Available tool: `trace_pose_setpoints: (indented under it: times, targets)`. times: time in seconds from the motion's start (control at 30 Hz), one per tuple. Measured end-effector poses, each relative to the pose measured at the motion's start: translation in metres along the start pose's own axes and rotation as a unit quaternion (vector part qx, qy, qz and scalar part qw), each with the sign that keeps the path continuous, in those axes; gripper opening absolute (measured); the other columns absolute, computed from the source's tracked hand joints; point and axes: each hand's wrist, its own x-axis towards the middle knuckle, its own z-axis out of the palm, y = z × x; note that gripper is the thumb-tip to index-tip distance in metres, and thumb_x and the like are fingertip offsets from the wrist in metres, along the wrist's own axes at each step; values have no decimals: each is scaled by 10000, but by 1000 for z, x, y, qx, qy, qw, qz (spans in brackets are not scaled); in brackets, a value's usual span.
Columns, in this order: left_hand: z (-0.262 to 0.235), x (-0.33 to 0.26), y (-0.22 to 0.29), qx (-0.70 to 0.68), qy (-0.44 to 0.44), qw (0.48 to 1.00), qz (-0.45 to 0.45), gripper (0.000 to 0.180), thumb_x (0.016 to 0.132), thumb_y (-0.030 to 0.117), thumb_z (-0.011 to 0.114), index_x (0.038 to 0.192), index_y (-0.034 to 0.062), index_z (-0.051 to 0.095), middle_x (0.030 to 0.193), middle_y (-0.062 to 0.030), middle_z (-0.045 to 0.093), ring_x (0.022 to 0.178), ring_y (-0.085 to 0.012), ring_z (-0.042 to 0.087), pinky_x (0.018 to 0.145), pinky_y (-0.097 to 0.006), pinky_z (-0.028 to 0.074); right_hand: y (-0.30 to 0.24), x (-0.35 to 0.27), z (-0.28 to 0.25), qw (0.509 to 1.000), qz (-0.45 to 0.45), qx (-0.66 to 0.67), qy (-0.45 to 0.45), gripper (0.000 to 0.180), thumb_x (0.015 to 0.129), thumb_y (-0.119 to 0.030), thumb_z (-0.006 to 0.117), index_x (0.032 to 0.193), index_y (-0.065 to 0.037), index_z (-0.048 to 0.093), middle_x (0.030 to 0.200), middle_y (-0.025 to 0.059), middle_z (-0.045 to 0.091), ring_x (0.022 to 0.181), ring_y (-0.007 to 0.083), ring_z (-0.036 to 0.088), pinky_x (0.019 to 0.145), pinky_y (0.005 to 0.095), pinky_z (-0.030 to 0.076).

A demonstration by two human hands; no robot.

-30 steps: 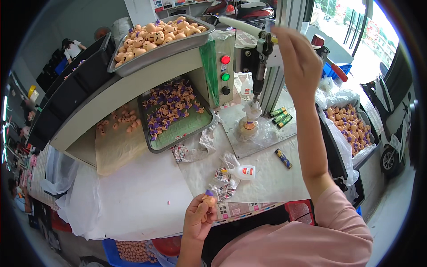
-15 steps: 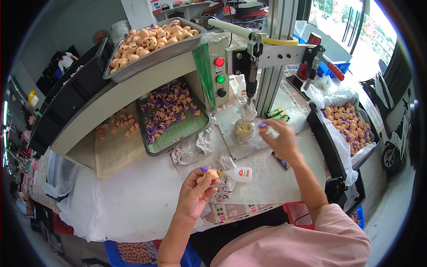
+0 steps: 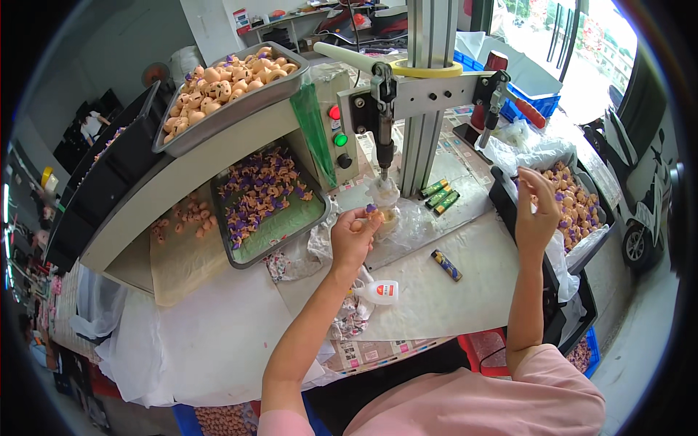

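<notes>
My left hand (image 3: 352,240) pinches a small peach toy piece with a purple top (image 3: 374,212). It is beside the round, plastic-wrapped holder (image 3: 391,219) under the hand press (image 3: 385,131). Whether the piece touches the holder I cannot tell. My right hand (image 3: 538,214) is raised at the near edge of the right-hand bin (image 3: 502,192), its fingers bent and apart, with nothing visible in them. That bin holds many peach-and-purple toy pieces (image 3: 568,190).
A dark tray (image 3: 291,243) of purple-and-peach parts lies under the machine shelf. Above it sits a metal tray (image 3: 269,96) of peach pieces. A white glue bottle (image 3: 382,292), a rag (image 3: 350,320) and green-and-gold sticks (image 3: 438,195) lie on the bench.
My left hand has moved up and right to the press with its piece. My right hand has gone from the press to the right-hand bin; the purple-topped piece it held is no longer visible there.
</notes>
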Motion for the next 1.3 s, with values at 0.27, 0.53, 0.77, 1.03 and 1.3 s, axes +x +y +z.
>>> trace_pose_setpoints:
  times: [0.27, 0.53, 0.77, 1.03, 1.3]
  targets:
    - [21, 24, -26, 205, 51, 929, 305, 232, 772, 65, 767, 866, -10, 568, 889, -22, 455, 621, -74, 473, 598, -225, 416, -72, 26, 58, 957, -182, 203, -100, 227, 798, 75, 608, 1005, 0, 662, 991, 122, 676, 899, 218, 639, 780, 287, 481]
    - [28, 15, -15, 233, 41, 927, 292, 219, 744, -14, 744, 842, -12, 549, 886, -46, 460, 673, -121, 505, 629, -246, 437, -137, 119, 129, 950, -24, 154, -269, 443, 875, -294, 638, 1190, 10, 576, 943, 119, 662, 934, 179, 620, 800, 299, 469]
    - [11, 12, -18, 298, 83, 881, 359, 264, 772, 44, 720, 1006, -7, 610, 902, -40, 482, 618, -124, 519, 574, -248, 456, -126, 75, 48, 812, -252, 478, -220, 317, 910, -320, 594, 815, -21, 639, 695, 44, 615, 648, 169, 587, 828, 300, 452]
    - [-45, -62, 26, -169, -34, 982, -74, 305, 900, 34, 565, 1198, 17, 503, 951, -44, 609, 812, -120, 642, 607, -217, 525, -83, -41, 45, 924, -71, 345, -147, 526, 785, -175, 731, 1234, 17, 535, 1191, 211, 585, 1143, 347, 546, 974, 424, 408]
    - [-72, -136, 9, -328, -90, 937, -76, 291, 916, 93, 594, 1202, 74, 549, 1157, -99, 602, 964, -158, 636, 742, -247, 540, -61, -161, 64, 875, -35, 113, -469, 451, 769, -242, 729, 1145, -32, 598, 1048, 144, 617, 986, 321, 542, 857, 429, 433]
